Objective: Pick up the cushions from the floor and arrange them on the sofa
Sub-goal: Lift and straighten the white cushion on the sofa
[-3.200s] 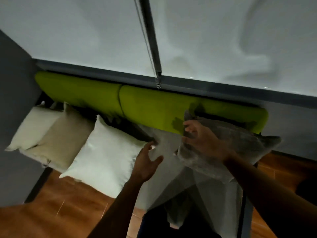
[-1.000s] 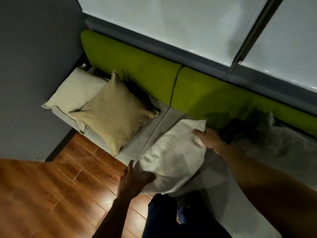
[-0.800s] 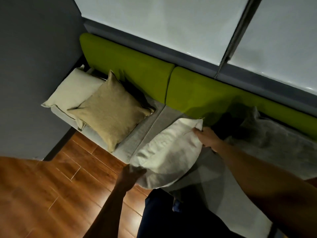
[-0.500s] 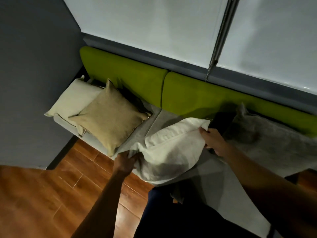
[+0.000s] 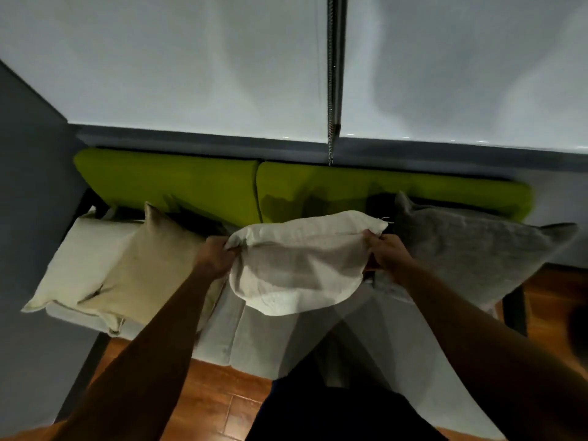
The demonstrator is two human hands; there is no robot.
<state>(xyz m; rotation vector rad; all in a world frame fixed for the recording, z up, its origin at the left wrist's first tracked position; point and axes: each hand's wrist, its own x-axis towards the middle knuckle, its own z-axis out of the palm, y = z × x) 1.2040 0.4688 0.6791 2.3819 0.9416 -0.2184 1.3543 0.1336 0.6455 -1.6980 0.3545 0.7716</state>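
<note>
Hands on the white cushion (image 5: 296,265), both of them. Left hand (image 5: 216,254) has its fingers closed on the cushion's upper left corner, cloth bunched in the fist. Right hand (image 5: 386,253) pinches the upper right corner, fingers curled shut on the fabric just below a small frayed tip. Both forearms reach forward from the bottom of the view, bare.

White cushion is held up over the middle of the sofa (image 5: 254,329), its top edge stretched between the two hands and its lower edge sagging in a rounded curve above the grey seat. Cannot tell whether the lower edge touches the seat.

Behind it, green backrest (image 5: 197,183) in two sections, the seam between them just left of the held cushion's centre.

Left end of the seat: cream cushion (image 5: 79,259) lying flat at the far end, tan cushion (image 5: 149,265) overlapping it on the near side, one corner pointing up toward the backrest. Left wrist passes just beside the tan cushion's right edge.

Right end: grey cushion (image 5: 471,253), leaning back against the backrest, its right corner jutting past the sofa's end. Right hand sits just in front of its left edge.

Wooden floor (image 5: 206,396) shows below the seat front. Pale blinds (image 5: 191,65) fill the wall above, with a bead chain (image 5: 332,90) hanging down between two panels.
</note>
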